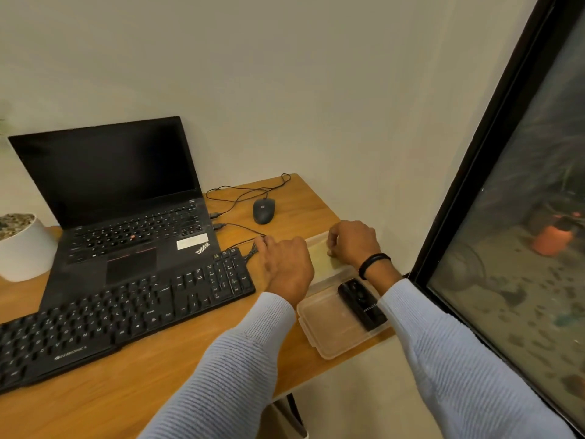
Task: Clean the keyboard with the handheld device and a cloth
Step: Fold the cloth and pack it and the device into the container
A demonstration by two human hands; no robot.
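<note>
Wooden desk (158,391), lower right: clear box (316,339) holds black handheld device (362,304); left hand (289,264), right hand (354,242) curled over its lid (323,259), grip unclear.

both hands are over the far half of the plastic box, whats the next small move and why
Probably draw the right hand back to grip the black handheld device. It lies untouched in the near half of the open plastic box, while this hand and the left hand sit at the far half; what they hold is unclear. The keyboard lies alongside, untouched.
</note>
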